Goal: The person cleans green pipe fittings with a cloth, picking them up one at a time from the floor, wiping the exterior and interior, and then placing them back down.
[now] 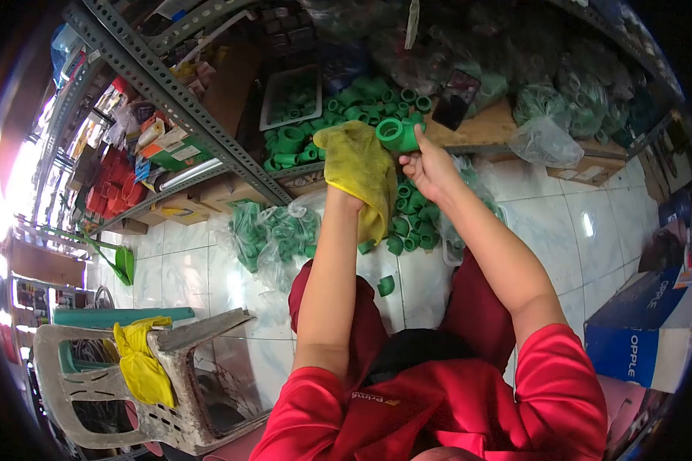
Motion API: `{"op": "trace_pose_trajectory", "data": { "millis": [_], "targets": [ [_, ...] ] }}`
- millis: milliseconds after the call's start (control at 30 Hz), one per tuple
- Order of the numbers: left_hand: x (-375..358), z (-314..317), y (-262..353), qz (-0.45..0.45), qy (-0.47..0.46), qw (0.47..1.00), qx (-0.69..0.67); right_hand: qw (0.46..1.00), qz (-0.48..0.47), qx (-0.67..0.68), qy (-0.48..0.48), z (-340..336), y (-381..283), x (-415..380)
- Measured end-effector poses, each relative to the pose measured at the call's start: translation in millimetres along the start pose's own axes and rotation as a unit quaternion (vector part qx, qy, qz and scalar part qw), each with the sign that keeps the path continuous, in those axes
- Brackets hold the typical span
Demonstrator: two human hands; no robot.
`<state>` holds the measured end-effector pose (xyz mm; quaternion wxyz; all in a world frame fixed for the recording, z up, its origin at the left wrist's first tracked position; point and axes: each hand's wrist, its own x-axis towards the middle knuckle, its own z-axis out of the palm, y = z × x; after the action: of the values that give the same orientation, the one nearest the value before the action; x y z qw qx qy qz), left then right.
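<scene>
"Pinching a green fitting [397,137] between thumb and curled fingers, the person's right hand [429,165] holds it up by its right end."

"How would it handle?"

"Probably light and stiff, hard plastic by its look; hardly fragile, but smooth enough to slip. The outside of the body seems the best hold, leaving the round mouth clear. The thumb covers part of the right end, so its full shape is uncertain."

"And the left hand [349,198]?"

"Only its wrist end shows. A yellow cloth [354,163] drapes the rest, so whether those fingers are spread or pressed together cannot be told. The cloth looks soft and limp, easily gathered at its middle. It sits just left of the fitting; contact is unclear."

"Farther out?"

"A heap of fittings [290,140] lies beyond, with a white tray [292,122] at far left. Nearer, loose fittings [414,227] on the tile floor [530,183] are partly hidden by the cloth. At far right, the contents of the plastic bags [547,127] are hard to make out, and glare washes out the left edge."
</scene>
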<state>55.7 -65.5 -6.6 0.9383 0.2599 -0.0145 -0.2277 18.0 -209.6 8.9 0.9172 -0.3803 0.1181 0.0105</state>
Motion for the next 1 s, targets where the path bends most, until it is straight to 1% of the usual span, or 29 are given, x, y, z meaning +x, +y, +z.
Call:
{"op": "trace_pose_trajectory", "data": {
  "millis": [67, 100, 167, 200, 233, 267, 300, 333, 367, 433, 467, 500, 533, 567, 600, 633, 667, 700, 733, 767, 833, 867, 933, 967, 1000],
  "targets": [
    [4, -7, -5, -0.036, -0.058, 0.998, 0.016, 0.998, 0.038, -0.036, 0.026, 1, 2, 0],
    [3, -11, -11, -0.036, -0.057, 0.998, 0.016, 0.998, 0.038, -0.036, 0.026, -1, 4, 1],
    [-4, -10, -25, 0.023, -0.032, 0.984, 0.171, 0.993, 0.067, -0.094, 0.016, -2, 8, 2],
    [-3, -8, -32, 0.075, 0.003, 0.972, 0.22, 0.993, 0.068, -0.093, 0.015, -1, 13, 1],
    [-4, -4, -35, 0.075, 0.003, 0.972, 0.221, 0.979, -0.044, -0.183, 0.08, 7, 21, -4],
    [-6, 0, -37, 0.18, 0.005, 0.891, 0.418, 0.94, -0.154, -0.267, 0.143, 11, 24, -7],
    [-7, 3, -37, 0.274, 0.006, 0.759, 0.591, 0.94, -0.154, -0.267, 0.144, 8, 27, -6],
    [-1, -3, -36, 0.315, -0.019, 0.668, 0.674, 0.931, -0.155, -0.307, 0.124, 6, 28, -5],
    [2, -9, -39, 0.316, -0.02, 0.668, 0.673, 0.919, -0.156, -0.348, 0.103, 4, 28, -4],
    [4, -16, -41, 0.379, 0.004, 0.641, 0.667, 0.924, -0.166, -0.332, 0.089, 5, 30, -10],
    [6, -18, -42, 0.379, 0.005, 0.641, 0.667, 0.907, -0.203, -0.364, 0.069, 7, 30, -14],
    [8, -20, -42, 0.318, -0.034, 0.896, 0.308, 0.886, -0.24, -0.394, 0.049, 8, 29, -16],
    [9, -19, -41, 0.193, -0.066, 0.973, -0.112, 0.886, -0.239, -0.394, 0.049, 8, 29, -16],
    [8, -20, -38, 0.193, -0.065, 0.973, -0.112, 0.908, -0.198, -0.368, 0.033, 9, 30, -15],
    [6, -22, -31, 0.317, 0.015, 0.903, 0.289, 0.927, -0.155, -0.34, 0.017, 9, 30, -16],
    [5, -21, -26, 0.382, 0.092, 0.664, 0.636, 0.927, -0.155, -0.341, 0.017, 12, 26, -18],
    [4, -19, -23, 0.383, 0.093, 0.664, 0.636, 0.944, -0.1, -0.313, 0.011, 14, 20, -22],
    [3, -17, -20, 0.351, 0.101, 0.75, 0.551, 0.958, -0.044, -0.285, 0.006, 15, 15, -25],
    [4, -16, -18, 0.313, 0.107, 0.825, 0.458, 0.957, -0.044, -0.285, 0.003, 15, 10, -24],
    [5, -19, -16, 0.316, 0.108, 0.824, 0.458, 0.96, -0.031, -0.279, 0.002, 14, 6, -23],
    [5, -25, -13, 0.312, 0.067, 0.767, 0.557, 0.963, -0.017, -0.271, 0.0, 14, 0, -22],
    [6, -26, -13, 0.312, 0.067, 0.766, 0.558, 0.964, -0.011, -0.267, -0.009, 14, -3, -23],
    [6, -25, -15, 0.309, 0.051, 0.823, 0.474, 0.962, -0.011, -0.271, -0.014, 14, -4, -23],
    [6, -22, -15, 0.309, 0.051, 0.823, 0.474, 0.962, -0.011, -0.271, -0.014, 14, -3, -23],
    [4, -20, -16, 0.309, 0.06, 0.82, 0.479, 0.972, -0.007, -0.233, -0.023, 15, -3, -24]
  ]
}}
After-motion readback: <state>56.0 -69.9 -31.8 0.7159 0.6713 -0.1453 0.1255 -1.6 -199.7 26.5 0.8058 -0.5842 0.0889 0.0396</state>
